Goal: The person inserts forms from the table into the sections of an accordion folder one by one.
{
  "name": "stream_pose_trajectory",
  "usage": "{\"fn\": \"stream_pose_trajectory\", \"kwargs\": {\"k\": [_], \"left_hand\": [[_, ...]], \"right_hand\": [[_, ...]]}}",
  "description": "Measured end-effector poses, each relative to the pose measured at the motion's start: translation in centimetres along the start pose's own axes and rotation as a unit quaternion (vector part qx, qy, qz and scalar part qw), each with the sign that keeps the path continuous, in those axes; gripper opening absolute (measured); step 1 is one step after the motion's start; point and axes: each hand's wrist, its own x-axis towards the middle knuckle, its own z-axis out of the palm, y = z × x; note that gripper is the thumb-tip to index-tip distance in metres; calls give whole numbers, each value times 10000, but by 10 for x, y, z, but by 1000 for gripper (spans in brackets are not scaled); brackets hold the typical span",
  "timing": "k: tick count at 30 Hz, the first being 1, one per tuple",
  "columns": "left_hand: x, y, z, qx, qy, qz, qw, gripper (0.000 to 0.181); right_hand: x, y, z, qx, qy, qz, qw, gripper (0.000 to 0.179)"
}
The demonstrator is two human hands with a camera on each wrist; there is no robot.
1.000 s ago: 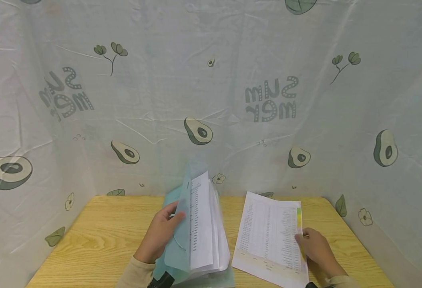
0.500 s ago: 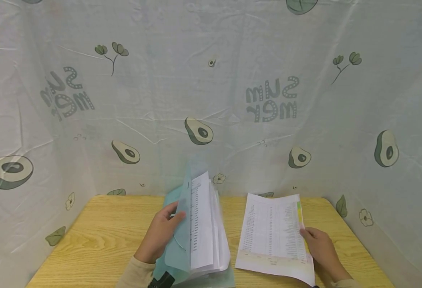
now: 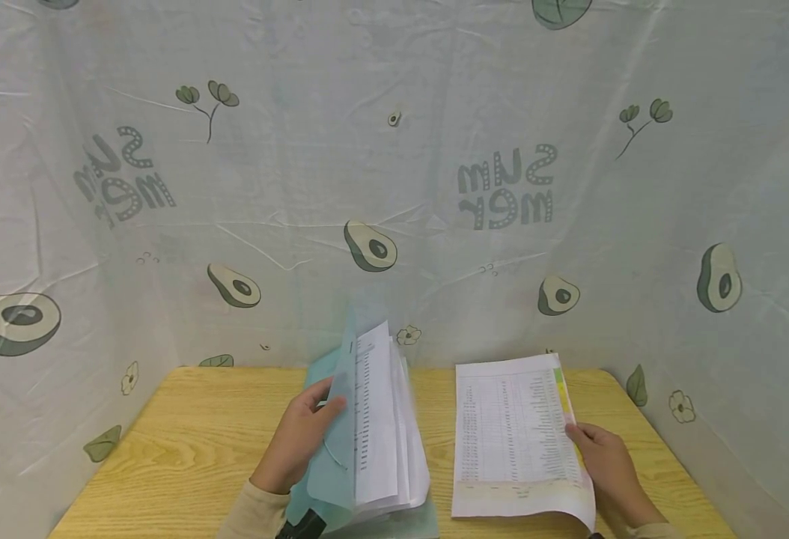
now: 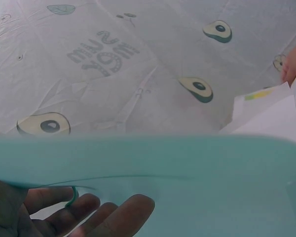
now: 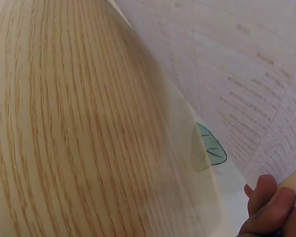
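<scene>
A translucent teal document folder (image 3: 332, 468) stands partly spread on the table, with several white printed sheets (image 3: 377, 419) inside. My left hand (image 3: 303, 430) grips its cover at the left side, thumb on the near face. In the left wrist view, the fingers (image 4: 130, 215) lie against the teal plastic (image 4: 212, 182), beside a thin curved edge or loop. To the right, my right hand (image 3: 610, 468) pinches the right edge of a printed table sheet (image 3: 509, 430) with a green and yellow strip. The sheet is tilted and its lower right corner curls. The right wrist view shows the sheet's back (image 5: 227, 74) above the fingers (image 5: 264, 197).
A light wooden table (image 3: 199, 434) lies under everything. Around its back and sides hangs a pale curtain (image 3: 435, 284) printed with avocados, leaves and lettering. The table's right edge runs just beyond my right hand.
My right hand has shifted slightly right with the printed sheet, which has turned straighter and lifted, its lower edge curling. The left hand and folder stay in place.
</scene>
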Motion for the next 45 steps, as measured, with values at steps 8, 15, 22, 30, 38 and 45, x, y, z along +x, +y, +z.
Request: {"fn": "stream_pose_trajectory", "kwargs": {"k": [8,15,22,30,38,45], "left_hand": [[0,0,0,-10,8,-24,10000,44],[0,1,0,9,20,-41,10000,43],[-2,2,0,49,43,-9,10000,44],[-3,3,-1,21,47,-33,10000,43],[-2,3,-1,16,30,-11,10000,44],[-1,3,-1,23,32,-23,10000,43]], "right_hand": [[0,3,3,759,49,236,9968,60],[0,5,3,802,154,267,9963,62],[-1,4,4,773,242,280,9963,67],[-1,1,7,976,241,286,9945,69],[-4,-7,14,1289,243,199,9912,64],[-5,-12,21,1475,275,139,9886,63]]}}
